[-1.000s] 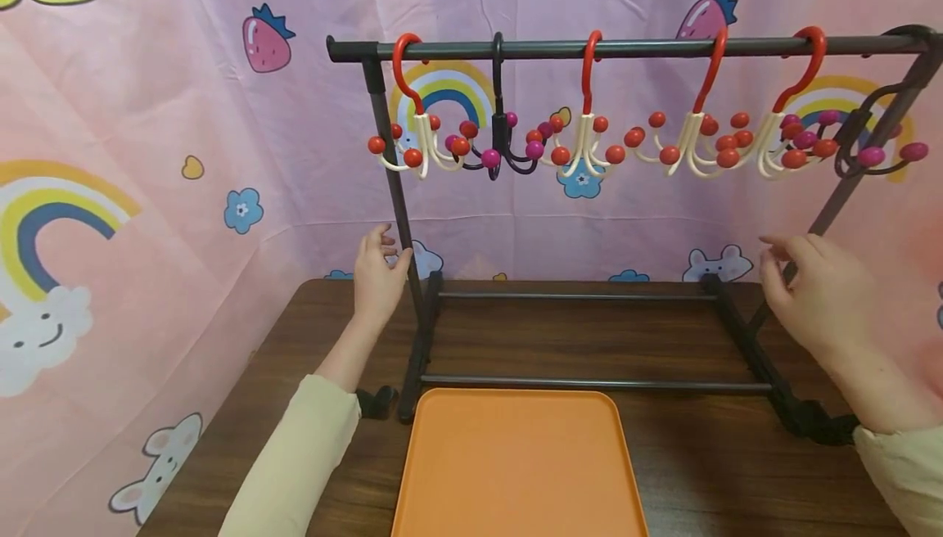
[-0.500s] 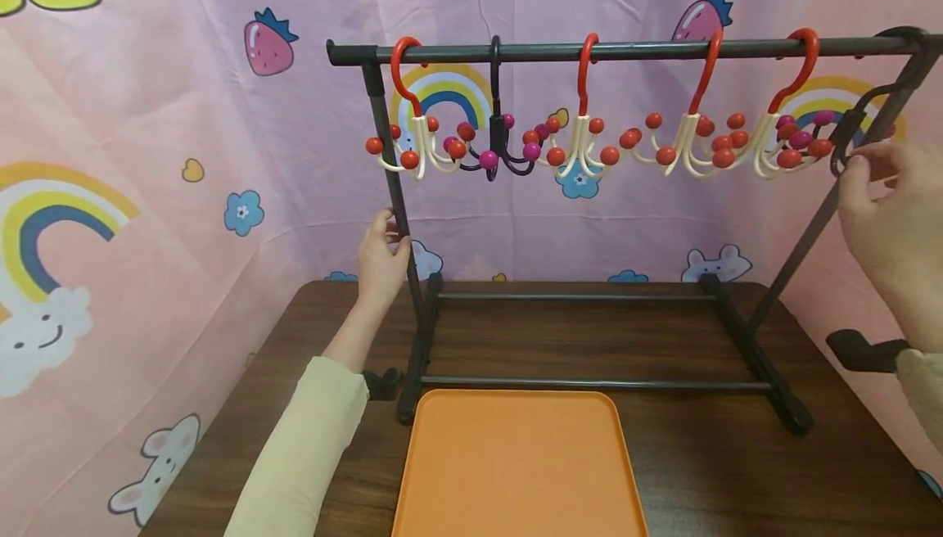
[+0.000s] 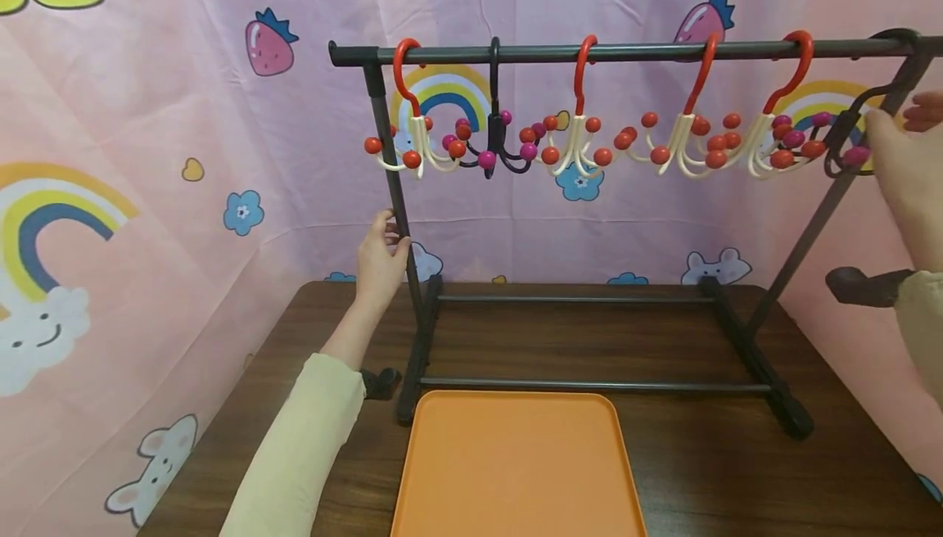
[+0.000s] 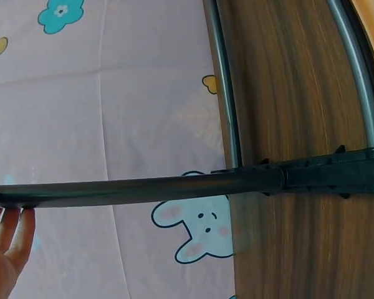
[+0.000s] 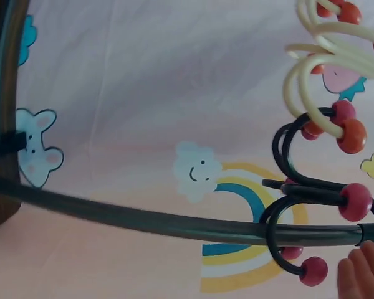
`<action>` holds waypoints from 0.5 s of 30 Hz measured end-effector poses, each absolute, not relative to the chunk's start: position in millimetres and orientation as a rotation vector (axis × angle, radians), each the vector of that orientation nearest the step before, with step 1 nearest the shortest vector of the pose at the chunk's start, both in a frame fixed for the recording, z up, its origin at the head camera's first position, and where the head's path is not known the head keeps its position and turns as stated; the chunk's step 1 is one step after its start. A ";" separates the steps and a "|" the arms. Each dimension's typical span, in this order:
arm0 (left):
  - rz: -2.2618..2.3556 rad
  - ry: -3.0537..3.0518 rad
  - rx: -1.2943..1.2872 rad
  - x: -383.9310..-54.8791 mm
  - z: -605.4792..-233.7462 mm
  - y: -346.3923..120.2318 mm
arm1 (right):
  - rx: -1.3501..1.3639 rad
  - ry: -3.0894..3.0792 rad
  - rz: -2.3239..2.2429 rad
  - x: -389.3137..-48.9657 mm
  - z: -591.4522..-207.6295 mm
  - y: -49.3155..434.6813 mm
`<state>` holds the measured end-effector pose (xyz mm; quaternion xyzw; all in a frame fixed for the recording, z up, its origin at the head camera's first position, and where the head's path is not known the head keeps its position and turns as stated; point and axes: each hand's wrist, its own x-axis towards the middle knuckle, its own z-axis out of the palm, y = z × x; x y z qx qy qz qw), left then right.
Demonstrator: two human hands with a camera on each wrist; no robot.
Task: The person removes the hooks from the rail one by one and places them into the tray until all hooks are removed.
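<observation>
A dark clothes rack (image 3: 633, 52) stands on the table. My left hand (image 3: 381, 263) holds its left post (image 3: 394, 181), thumb on the near side; in the left wrist view, the fingers (image 4: 22, 233) meet that post (image 4: 137, 189). My right hand (image 3: 909, 169) is raised at the top of the right post (image 3: 818, 214), beside a black claw hanger (image 3: 842, 140) with pink balls. In the right wrist view, its loosely extended fingers (image 5: 361, 271) are just below the post (image 5: 174, 224) and close to the black hanger (image 5: 318, 193); firm contact is not visible.
Along the bar hang cream claw hangers with red hooks, such as one (image 3: 578, 140), and another black one (image 3: 496, 136). An orange tray (image 3: 519, 471) lies in front of the rack on the wooden table (image 3: 744, 471). A patterned cloth (image 3: 317, 136) hangs behind.
My right hand has risen from mid-height by the right post to the top, beside the black hanger. The left hand has closed in on the left post and stays there.
</observation>
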<state>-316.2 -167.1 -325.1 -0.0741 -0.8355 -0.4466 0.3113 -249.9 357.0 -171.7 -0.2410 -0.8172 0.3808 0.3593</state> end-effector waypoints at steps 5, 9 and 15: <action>-1.161 -2.216 -0.205 -317.2 -325.7 -167.5 | -0.662 -2.125 1.096 -252.6 -166.4 358.7; -1.149 -2.219 -0.192 -317.4 -325.3 -167.5 | -0.646 -2.133 1.111 -255.0 -165.6 358.3; -1.140 -2.211 -0.215 -318.7 -322.9 -164.2 | -0.674 -2.098 1.151 -261.8 -160.3 361.5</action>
